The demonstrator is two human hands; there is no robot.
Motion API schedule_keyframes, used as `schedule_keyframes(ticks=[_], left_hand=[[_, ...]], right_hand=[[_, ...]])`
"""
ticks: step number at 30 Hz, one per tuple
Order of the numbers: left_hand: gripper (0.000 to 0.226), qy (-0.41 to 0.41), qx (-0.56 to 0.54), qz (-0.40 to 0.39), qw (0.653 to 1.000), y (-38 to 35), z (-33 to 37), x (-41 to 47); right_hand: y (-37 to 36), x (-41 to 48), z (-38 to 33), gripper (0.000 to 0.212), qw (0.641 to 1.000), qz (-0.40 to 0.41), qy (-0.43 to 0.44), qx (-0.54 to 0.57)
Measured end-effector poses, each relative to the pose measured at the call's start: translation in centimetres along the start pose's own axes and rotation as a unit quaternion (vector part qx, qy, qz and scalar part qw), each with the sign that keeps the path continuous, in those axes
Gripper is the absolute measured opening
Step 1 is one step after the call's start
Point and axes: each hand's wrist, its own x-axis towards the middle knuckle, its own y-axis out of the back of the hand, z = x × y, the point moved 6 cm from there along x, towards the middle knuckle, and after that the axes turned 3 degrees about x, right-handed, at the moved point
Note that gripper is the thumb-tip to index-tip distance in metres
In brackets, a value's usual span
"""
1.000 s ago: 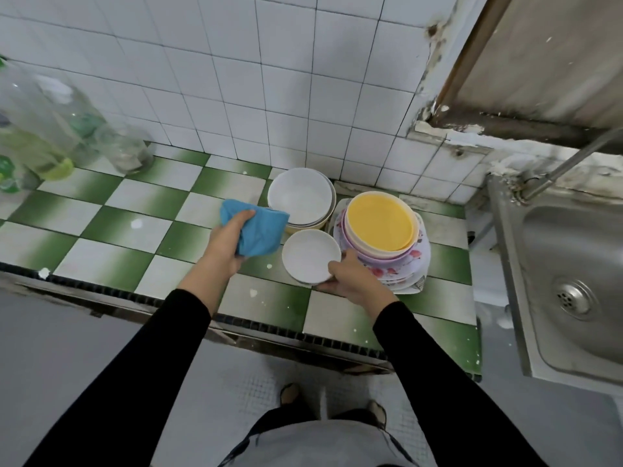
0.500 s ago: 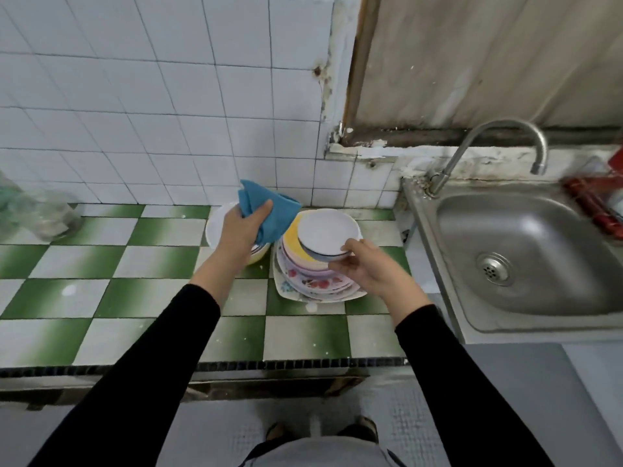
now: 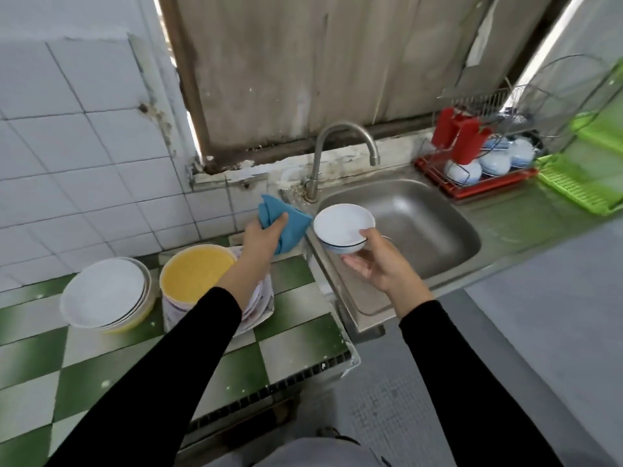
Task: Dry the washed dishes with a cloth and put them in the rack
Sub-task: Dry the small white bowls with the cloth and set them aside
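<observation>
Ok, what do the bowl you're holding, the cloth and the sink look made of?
The bowl in the right hand looks like glazed ceramic, possibly melamine: glossy white, thin blue line outside. The cloth in the left hand is soft matte fabric, perhaps microfibre: it bunches and folds. The sink looks like stainless steel: brushed grey, soft reflections.

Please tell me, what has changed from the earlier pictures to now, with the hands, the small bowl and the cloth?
The right hand has carried the small white bowl rightward, from beside the plate stack to above the sink, near its left rim. The left hand followed with the blue cloth, now close beside the bowl. Unchanged: both grips, and the plate stack and white bowls on the counter.
</observation>
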Motion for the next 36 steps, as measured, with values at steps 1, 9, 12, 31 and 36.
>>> schedule_keyframes(ticks=[1, 9, 12, 31, 36], left_hand=[[0.027, 0.004, 0.003, -0.007, 1.0, -1.8, -0.2, -0.1], [0.034, 0.029, -0.017, -0.063, 0.997, -12.4, -3.1, -0.3], [0.023, 0.02, -0.01, -0.069, 0.997, -14.8, -3.5, -0.1], [0.024, 0.002, 0.052, -0.027, 0.998, -18.1, -3.8, 0.9], [0.026, -0.01, 0.046, -0.012, 0.999, -17.4, -3.9, 0.7]], right_hand=[[1.4, 0.3, -0.8, 0.03, 1.0, 0.011, 0.007, 0.01], [11.1, 3.6, -5.2, 0.049, 0.993, 0.092, 0.077, 0.013], [13.3, 4.9, -6.2, 0.056, 0.984, 0.129, 0.115, -0.051], [11.2, 7.6, -9.4, 0.08, 0.757, 0.024, 0.344, -0.554], [11.3, 7.6, -8.7, 0.072, 0.776, 0.042, 0.369, -0.509]])
